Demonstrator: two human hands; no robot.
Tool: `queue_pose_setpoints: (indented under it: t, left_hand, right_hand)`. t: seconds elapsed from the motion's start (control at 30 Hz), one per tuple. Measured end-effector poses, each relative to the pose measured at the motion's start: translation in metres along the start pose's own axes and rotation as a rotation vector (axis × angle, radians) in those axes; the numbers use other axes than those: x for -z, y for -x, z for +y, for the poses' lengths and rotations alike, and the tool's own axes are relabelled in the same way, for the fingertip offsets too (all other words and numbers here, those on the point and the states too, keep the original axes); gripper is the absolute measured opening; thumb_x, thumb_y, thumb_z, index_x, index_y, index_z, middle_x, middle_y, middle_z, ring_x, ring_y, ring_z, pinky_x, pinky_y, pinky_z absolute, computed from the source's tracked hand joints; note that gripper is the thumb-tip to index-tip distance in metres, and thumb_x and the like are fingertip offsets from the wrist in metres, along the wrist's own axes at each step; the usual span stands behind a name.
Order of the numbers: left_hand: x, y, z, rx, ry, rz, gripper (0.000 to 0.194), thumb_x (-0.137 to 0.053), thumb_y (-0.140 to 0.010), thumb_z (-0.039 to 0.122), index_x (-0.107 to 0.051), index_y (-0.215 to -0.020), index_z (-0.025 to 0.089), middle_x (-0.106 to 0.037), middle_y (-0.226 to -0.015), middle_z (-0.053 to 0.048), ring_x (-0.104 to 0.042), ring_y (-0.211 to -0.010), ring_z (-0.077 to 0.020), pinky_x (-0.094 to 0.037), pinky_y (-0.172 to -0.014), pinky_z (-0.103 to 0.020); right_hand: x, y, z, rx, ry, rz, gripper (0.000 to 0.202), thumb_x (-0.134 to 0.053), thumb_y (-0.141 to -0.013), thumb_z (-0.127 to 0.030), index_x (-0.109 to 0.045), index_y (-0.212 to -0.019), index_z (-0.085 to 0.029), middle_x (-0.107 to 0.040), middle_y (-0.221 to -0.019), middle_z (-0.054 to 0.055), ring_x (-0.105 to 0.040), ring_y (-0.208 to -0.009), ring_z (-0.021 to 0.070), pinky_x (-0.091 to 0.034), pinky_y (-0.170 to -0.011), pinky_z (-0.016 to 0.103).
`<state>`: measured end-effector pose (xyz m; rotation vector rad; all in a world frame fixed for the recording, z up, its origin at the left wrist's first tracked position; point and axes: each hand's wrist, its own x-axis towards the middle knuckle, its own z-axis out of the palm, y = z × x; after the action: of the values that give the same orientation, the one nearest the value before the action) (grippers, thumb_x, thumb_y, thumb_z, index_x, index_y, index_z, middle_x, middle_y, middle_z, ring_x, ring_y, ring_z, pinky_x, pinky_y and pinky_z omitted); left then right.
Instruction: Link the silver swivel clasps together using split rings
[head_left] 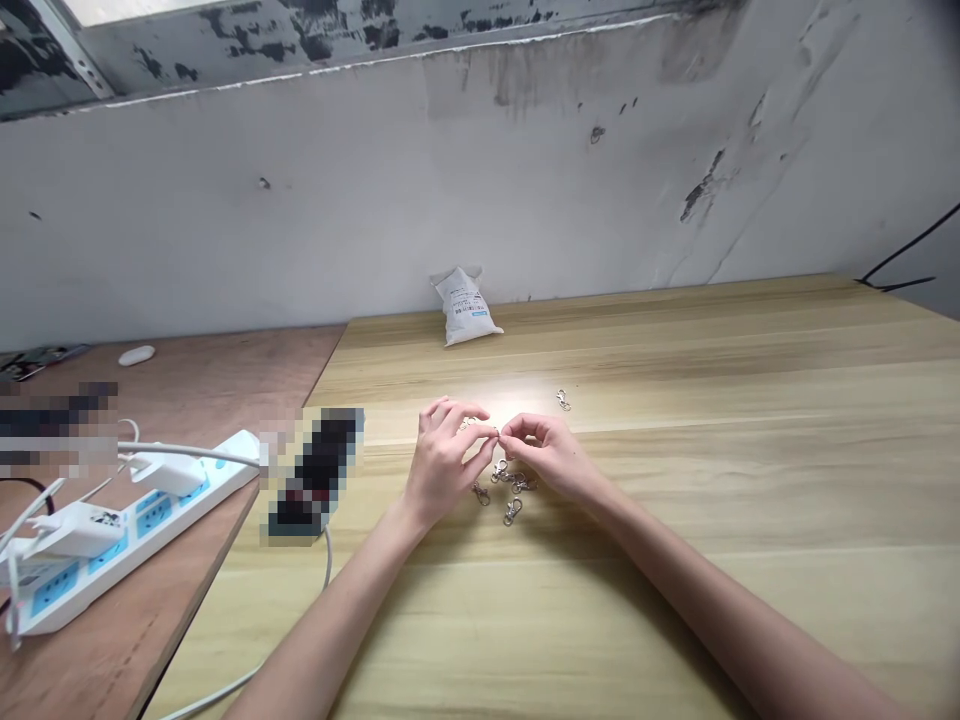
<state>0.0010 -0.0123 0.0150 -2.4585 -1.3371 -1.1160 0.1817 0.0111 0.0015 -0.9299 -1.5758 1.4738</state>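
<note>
Thumb and index finger of my left hand (448,450) are pinched together, the other fingers raised. My right hand (551,452) pinches too, its fingertips meeting those of the left. Whatever sits between the fingertips is too small to make out. Just below the hands, several silver lobster clasps (513,511) lie loosely grouped on the wooden table (712,430). Some metal pieces are partly covered by my left hand. One more clasp (562,400) lies apart, beyond my right hand.
A white plastic packet (466,308) stands by the wall at the back. To the left, a blurred-out phone-like object (315,475) lies with a white cable. A white power strip (150,520) with plugged-in chargers rests on a reddish-brown board (187,390).
</note>
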Motion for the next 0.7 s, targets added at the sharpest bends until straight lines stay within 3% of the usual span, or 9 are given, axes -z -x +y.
queue_pose_setpoints:
  t: [0.5,0.6,0.7]
  left_hand:
    - [-0.002,0.0022,-0.0016,-0.001,-0.068,-0.108,0.01,-0.052,-0.095,0.019,-0.061,-0.094,0.022,-0.067,-0.111,-0.005,-0.059,-0.105,-0.0194,-0.033,-0.106,-0.042]
    - [-0.0044,0.0035,-0.0014,0.019,-0.087,-0.146,0.012,-0.048,-0.096,0.018,-0.059,-0.096,0.021,-0.066,-0.112,-0.005,-0.059,-0.107,-0.0196,-0.031,-0.108,-0.042]
    - [-0.007,0.0048,-0.0007,0.036,-0.091,-0.175,0.013,-0.045,-0.097,0.018,-0.057,-0.098,0.021,-0.065,-0.114,-0.006,-0.059,-0.109,-0.0194,-0.03,-0.109,-0.043]
  right_hand:
    - [-0.0048,0.0012,-0.0014,0.067,0.116,0.017,0.023,-0.061,-0.085,-0.04,-0.06,-0.079,-0.018,-0.057,-0.071,-0.001,-0.047,-0.058,0.0103,-0.039,-0.053,0.024]
    - [-0.0046,0.0006,0.001,0.154,0.287,0.045,0.016,-0.059,-0.085,-0.033,-0.059,-0.079,-0.019,-0.06,-0.071,-0.001,-0.051,-0.06,0.0117,-0.042,-0.062,0.028]
    - [-0.0005,-0.0011,0.0039,0.335,0.647,0.139,0.008,-0.06,-0.083,-0.023,-0.06,-0.076,-0.019,-0.064,-0.069,-0.001,-0.055,-0.064,0.013,-0.041,-0.076,0.033]
